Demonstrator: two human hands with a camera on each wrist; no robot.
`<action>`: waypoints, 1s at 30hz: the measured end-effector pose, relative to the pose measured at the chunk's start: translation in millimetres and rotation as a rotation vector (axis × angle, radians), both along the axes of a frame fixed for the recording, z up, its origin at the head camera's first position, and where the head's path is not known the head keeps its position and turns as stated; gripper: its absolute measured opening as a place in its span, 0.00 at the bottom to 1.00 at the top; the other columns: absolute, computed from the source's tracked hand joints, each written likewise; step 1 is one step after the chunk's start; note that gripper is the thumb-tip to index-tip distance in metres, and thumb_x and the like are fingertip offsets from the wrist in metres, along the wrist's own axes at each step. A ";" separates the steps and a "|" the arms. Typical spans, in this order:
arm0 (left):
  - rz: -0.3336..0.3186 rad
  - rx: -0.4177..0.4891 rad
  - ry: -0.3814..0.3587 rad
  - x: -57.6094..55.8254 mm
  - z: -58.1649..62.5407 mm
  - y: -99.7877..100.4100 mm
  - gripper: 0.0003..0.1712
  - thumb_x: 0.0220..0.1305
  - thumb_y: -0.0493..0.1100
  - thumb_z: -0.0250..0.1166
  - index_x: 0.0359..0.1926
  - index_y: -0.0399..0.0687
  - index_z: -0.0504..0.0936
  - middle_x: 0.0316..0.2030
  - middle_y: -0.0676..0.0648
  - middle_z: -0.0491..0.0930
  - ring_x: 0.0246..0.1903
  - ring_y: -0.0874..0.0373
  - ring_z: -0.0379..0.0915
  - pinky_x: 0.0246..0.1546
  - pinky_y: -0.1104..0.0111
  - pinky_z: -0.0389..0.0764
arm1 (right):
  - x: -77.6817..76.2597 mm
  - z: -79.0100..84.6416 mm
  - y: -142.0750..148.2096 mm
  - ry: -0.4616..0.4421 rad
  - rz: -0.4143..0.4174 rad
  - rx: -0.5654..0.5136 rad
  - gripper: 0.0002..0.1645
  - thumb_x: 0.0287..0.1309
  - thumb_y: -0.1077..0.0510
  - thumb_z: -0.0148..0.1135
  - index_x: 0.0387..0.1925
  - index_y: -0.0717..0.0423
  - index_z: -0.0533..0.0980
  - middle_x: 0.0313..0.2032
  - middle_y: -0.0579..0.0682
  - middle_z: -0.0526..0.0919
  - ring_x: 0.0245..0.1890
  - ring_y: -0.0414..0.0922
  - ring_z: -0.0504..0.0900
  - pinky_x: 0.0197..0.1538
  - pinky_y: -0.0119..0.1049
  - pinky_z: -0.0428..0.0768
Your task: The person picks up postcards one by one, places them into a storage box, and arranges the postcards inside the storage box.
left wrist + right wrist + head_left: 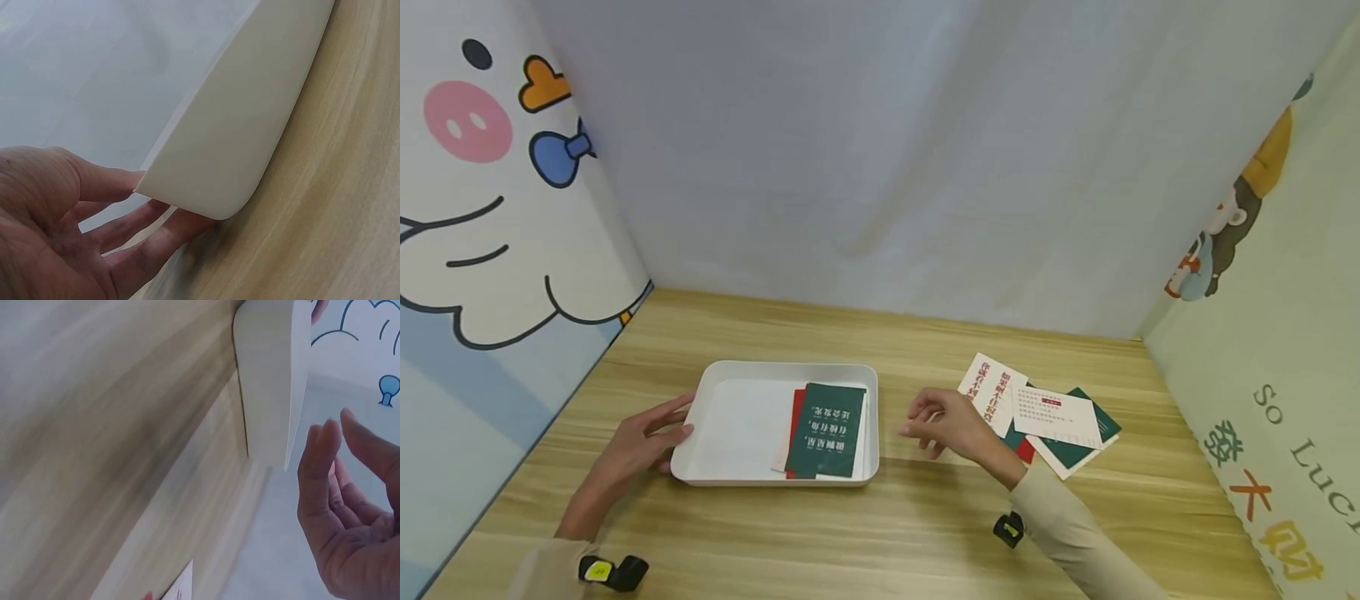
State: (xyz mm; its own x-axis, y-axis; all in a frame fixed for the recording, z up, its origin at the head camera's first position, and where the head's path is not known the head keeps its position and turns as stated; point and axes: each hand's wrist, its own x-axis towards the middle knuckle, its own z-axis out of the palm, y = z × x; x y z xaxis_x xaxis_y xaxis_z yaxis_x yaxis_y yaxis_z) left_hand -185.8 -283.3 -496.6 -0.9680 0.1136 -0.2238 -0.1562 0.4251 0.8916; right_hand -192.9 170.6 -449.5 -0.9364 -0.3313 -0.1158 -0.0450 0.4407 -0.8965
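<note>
A white rectangular tray (pixel 737 429) lies on the table, with a green card (pixel 826 433) on top of other cards at its right end. My left hand (pixel 643 440) holds the tray's left side, thumb at the rim; in the left wrist view, the fingers of that hand (pixel 69 231) lie against the tray's outer wall (pixel 219 137). Between the tray and a loose pile of cards, my right hand (pixel 951 423) hovers with fingers loosely bent. Nothing sits between its thumb and fingertips in the right wrist view. A white card with red writing (pixel 996 392) lies partly behind this hand.
Right of the right hand, another white card (pixel 1056 417) overlaps green cards (pixel 1086 442) in the pile. The wooden table (pixel 820 533) meets a pale cloth backdrop (pixel 887 208) behind. Printed panels stand at the left (pixel 497 250) and right (pixel 1277 333).
</note>
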 end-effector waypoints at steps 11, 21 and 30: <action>0.004 0.023 -0.010 0.9 0.4 -0.1 0.38 0.79 0.41 0.60 0.81 0.38 0.56 0.72 0.21 0.62 0.46 0.54 0.83 0.34 0.62 0.87 | -9.7 10.0 75.7 0.151 0.134 0.202 0.10 0.66 0.56 0.72 0.41 0.57 0.80 0.34 0.50 0.82 0.32 0.58 0.82 0.31 0.48 0.84; 0.009 0.016 -0.003 0.9 0.1 -0.5 0.38 0.78 0.41 0.61 0.81 0.38 0.57 0.72 0.21 0.62 0.45 0.56 0.83 0.33 0.62 0.87 | -20.4 15.0 156.5 0.252 0.066 0.373 0.06 0.67 0.59 0.71 0.38 0.58 0.81 0.34 0.48 0.83 0.37 0.43 0.79 0.41 0.36 0.80; 0.011 -0.004 0.002 1.0 1.3 0.4 0.38 0.78 0.41 0.61 0.81 0.38 0.57 0.72 0.22 0.63 0.43 0.57 0.82 0.31 0.63 0.85 | -21.3 6.8 188.2 0.230 0.009 0.492 0.21 0.62 0.61 0.75 0.50 0.70 0.78 0.49 0.66 0.83 0.51 0.64 0.80 0.56 0.63 0.77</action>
